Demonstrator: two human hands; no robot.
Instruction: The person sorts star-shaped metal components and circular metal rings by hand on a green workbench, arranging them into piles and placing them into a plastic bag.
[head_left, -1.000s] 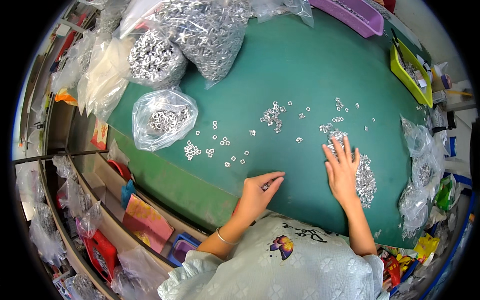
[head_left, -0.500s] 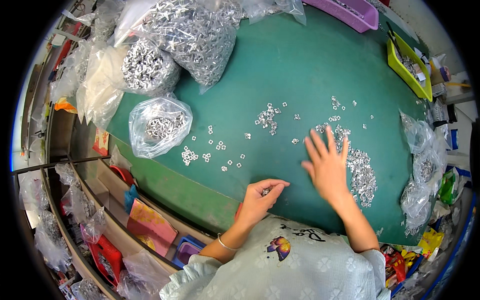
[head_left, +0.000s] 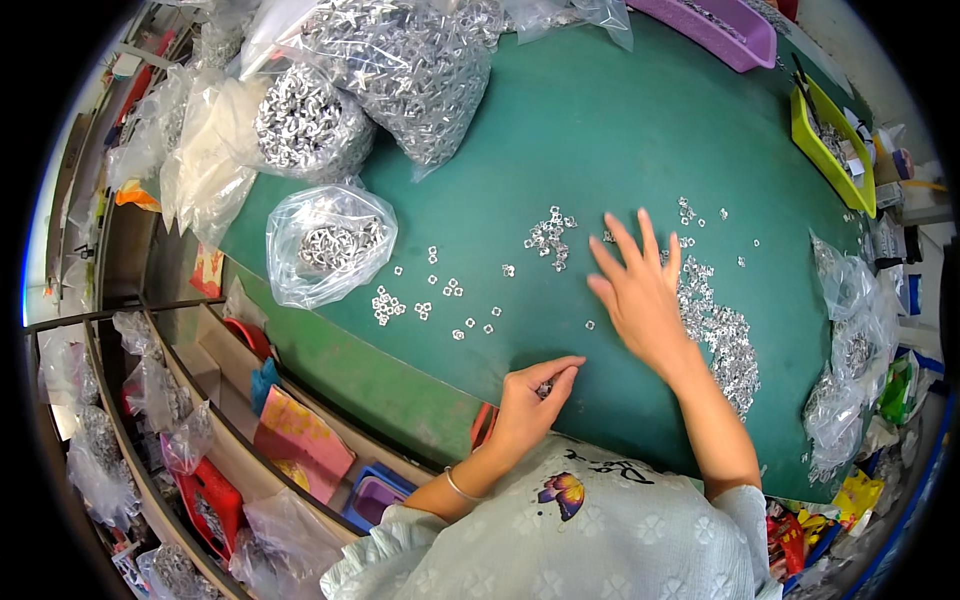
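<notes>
My left hand (head_left: 533,398) is curled closed near the front edge of the green table, with several small silver metal pieces (head_left: 545,388) showing between its fingers and palm. My right hand (head_left: 648,308) is spread open, palm down, low over the table at the left side of a long pile of small silver square metal pieces (head_left: 732,352). Some pieces beside its fingers are partly hidden. Left of its fingertips is a smaller cluster of the same pieces (head_left: 549,240). A looser group (head_left: 387,305) lies farther left, with single ones scattered around it.
An open clear bag of curved silver parts (head_left: 340,246) stands at the table's left. Large filled bags (head_left: 400,80) crowd the far left. A purple tray (head_left: 735,45) and a yellow-green tray (head_left: 836,140) sit at the far right. Plastic bags (head_left: 845,340) line the right edge.
My right hand has moved a little farther away and to the left, fingers still spread. My left hand stays closed in nearly the same place. The whole view has shifted slightly.
</notes>
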